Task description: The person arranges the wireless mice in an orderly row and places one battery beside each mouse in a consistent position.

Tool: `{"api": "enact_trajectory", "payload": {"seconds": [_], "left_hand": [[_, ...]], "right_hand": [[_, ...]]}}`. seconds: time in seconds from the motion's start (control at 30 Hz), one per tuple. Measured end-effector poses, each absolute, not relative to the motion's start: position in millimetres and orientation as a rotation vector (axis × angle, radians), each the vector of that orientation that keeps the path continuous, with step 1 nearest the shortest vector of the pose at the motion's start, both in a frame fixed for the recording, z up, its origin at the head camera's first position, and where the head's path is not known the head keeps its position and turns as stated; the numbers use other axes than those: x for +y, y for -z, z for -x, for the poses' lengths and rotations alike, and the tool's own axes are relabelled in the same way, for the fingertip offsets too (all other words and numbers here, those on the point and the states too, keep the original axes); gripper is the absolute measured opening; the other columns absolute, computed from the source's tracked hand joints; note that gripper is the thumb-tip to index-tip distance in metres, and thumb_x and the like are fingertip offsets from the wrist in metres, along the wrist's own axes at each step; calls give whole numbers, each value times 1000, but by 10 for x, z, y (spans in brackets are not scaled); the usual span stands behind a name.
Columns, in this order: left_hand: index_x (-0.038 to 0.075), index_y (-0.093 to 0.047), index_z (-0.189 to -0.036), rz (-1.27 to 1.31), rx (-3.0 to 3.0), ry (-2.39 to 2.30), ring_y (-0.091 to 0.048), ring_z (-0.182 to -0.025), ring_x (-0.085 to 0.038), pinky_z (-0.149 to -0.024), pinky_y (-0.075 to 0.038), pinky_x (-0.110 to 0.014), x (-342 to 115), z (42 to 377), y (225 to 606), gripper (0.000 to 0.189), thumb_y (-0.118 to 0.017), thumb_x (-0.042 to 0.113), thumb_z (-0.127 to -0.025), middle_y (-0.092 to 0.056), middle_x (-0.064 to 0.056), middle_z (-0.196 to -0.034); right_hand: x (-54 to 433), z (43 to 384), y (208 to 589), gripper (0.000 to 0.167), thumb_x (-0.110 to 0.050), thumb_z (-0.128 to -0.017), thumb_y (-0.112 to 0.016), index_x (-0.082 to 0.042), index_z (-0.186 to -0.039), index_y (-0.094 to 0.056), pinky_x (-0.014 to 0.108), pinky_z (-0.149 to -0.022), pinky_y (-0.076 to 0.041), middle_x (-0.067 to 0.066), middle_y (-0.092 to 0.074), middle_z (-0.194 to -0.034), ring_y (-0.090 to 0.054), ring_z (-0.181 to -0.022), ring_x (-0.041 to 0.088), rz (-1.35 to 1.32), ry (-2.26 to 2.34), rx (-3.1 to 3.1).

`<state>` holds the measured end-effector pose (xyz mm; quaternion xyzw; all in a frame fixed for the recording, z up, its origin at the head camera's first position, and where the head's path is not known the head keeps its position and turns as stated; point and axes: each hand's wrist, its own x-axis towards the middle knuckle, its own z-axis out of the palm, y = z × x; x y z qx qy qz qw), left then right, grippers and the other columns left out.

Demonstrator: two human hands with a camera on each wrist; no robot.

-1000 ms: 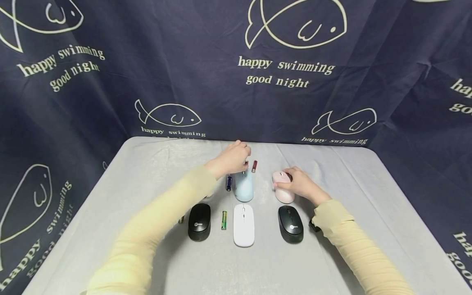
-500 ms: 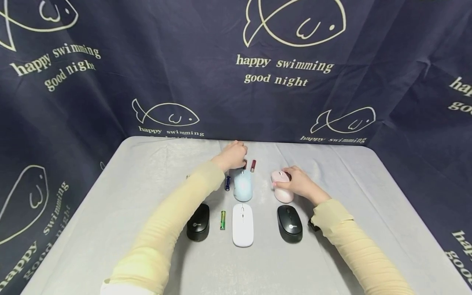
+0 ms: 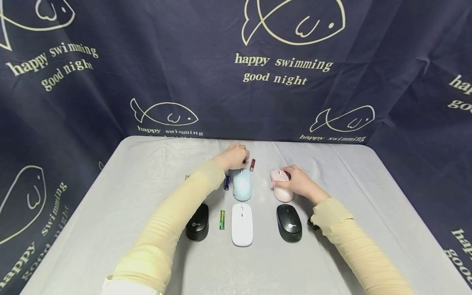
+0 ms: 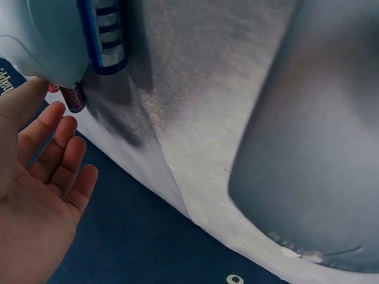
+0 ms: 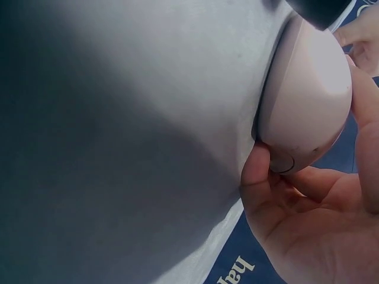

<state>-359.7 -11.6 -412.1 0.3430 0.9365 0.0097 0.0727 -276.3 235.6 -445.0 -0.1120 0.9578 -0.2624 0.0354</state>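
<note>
Beyond the front of a light blue mouse (image 3: 242, 190), my left hand (image 3: 233, 157) is low over the table with its fingers loosely bent. In the left wrist view, a dark red battery (image 4: 73, 99) lies right at its index fingertip, and the thumb tip reaches the mouse's edge. Another red battery (image 3: 252, 165) lies just to the right. My right hand (image 3: 300, 182) grips a pink mouse (image 5: 308, 89) from both sides, thumb on one side and fingers on the other. The mouse sits on the table.
A blue battery (image 3: 226, 182) lies left of the light blue mouse. Nearer stand a white mouse (image 3: 242, 225) and two black mice (image 3: 198, 223), with a green battery (image 3: 222, 220) between. My left sleeve hides a pale mouse (image 4: 314, 154). Dark cloth (image 3: 221, 114) hangs around the table.
My left hand has drawn slightly away from the light blue mouse, and the red battery that overlapped its front is now beyond it. The left forearm shifted right. The right hand stays on the pink mouse.
</note>
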Motion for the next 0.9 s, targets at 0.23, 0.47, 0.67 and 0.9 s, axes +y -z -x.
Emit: {"api": "enact_trajectory", "payload": {"seconds": [0.23, 0.47, 0.67, 0.9], "left_hand": [[17, -65, -112, -998, 2827, -28, -48, -109, -22, -101, -38, -37, -120, 3636, 4174, 31, -67, 34, -87, -59, -2, -113], [14, -65, -111, -971, 2828, -17, -50, -105, -22, -97, -41, -36, -114, 3620, 4148, 32, -66, 34, -87, -61, -3, -110], [11, -66, -108, -913, 2803, -7, -52, -107, -24, -96, -42, -36, -90, 3601, 4112, 31, -64, 35, -88, -63, -5, -108], [10, -65, -108, -839, 2764, -56, -56, -106, -24, -94, -45, -36, -58, 3636, 4138, 30, -64, 33, -89, -65, -5, -108]], "right_hand": [[2355, 2763, 4441, 74, -42, -74, -75, 10, -123, -54, 52, -93, -43, 25, -55, -115, -53, -107, 40, 347, 812, 2945], [2355, 2768, 4448, 74, -44, -75, -75, 9, -123, -54, 52, -92, -43, 24, -56, -115, -52, -107, 41, 347, 797, 2950], [2357, 2769, 4451, 75, -45, -74, -75, 8, -123, -55, 52, -92, -43, 24, -55, -115, -52, -107, 40, 342, 798, 2949], [2357, 2767, 4448, 72, -42, -75, -75, 9, -122, -55, 52, -93, -42, 24, -56, -114, -53, -107, 40, 358, 815, 2946]]}}
